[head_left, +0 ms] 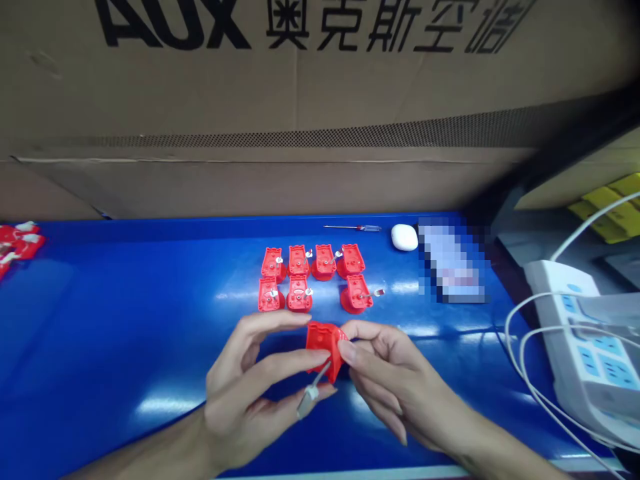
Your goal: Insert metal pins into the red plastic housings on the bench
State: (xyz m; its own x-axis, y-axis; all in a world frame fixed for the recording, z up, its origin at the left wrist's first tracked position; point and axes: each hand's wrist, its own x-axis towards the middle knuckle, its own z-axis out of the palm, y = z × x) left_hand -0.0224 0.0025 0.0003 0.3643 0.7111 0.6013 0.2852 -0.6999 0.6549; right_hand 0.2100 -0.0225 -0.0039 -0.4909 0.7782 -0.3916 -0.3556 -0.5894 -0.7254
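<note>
Left hand (245, 407) and right hand (400, 380) together, pinching a red molded plastic housing (323, 343) above the blue counter (125, 320). Seems light, stiff; best held by the body, not its thin metal lead (313, 387).

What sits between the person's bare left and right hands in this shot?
In the head view, a red plastic housing is pinched between the left hand and the right hand, with a thin metal pin sticking out below.

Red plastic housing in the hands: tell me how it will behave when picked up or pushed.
The red plastic housing is probably light and stiff, apparently a hollow moulded shell. Its thin stem looks easy to bend. The rounded base on a matching housing suggests it may rock if pushed.
</note>
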